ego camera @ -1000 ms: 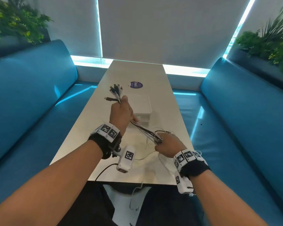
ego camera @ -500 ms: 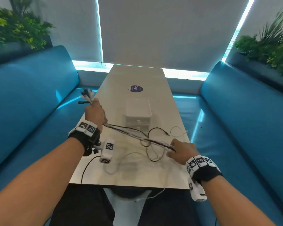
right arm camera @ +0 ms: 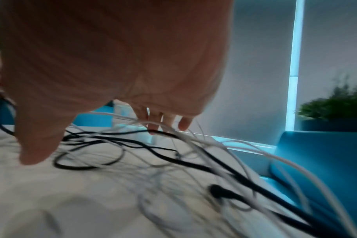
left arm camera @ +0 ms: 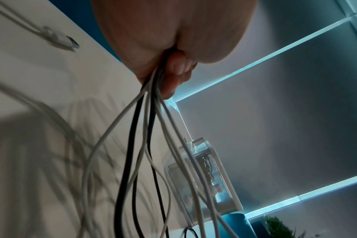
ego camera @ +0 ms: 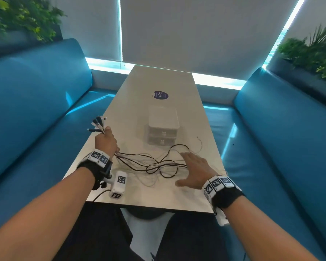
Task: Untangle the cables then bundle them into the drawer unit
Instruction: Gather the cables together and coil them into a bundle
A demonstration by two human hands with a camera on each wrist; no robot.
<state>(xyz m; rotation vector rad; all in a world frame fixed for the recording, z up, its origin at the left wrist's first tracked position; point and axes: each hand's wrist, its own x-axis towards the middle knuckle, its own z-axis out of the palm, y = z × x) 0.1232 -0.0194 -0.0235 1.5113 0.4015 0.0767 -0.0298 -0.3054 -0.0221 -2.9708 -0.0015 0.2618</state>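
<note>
My left hand point(ego camera: 106, 141) grips a bundle of black and white cables point(ego camera: 154, 162) near the table's left edge, with their plugs point(ego camera: 98, 124) fanning out above the fist. In the left wrist view the cables point(left arm camera: 145, 128) hang down from the curled fingers point(left arm camera: 174, 75). The loose lengths trail right across the table in loops. My right hand point(ego camera: 194, 167) hovers open over those loops with fingers spread; the fingertips point(right arm camera: 153, 127) touch or nearly touch a black cable point(right arm camera: 132, 141). A small white drawer unit point(ego camera: 162, 127) stands behind the cables, its drawers closed.
The narrow white table point(ego camera: 158, 81) runs away from me with a round blue sticker point(ego camera: 160, 95) beyond the drawer unit. Blue bench seats point(ego camera: 36, 102) flank both sides. Plants stand behind the backrests. One white plug point(left arm camera: 68, 42) lies on the tabletop.
My left hand stays at the table's left edge with the bundle. The right hand has let go of the cables and opened flat above them; the cables now lie slack in loops.
</note>
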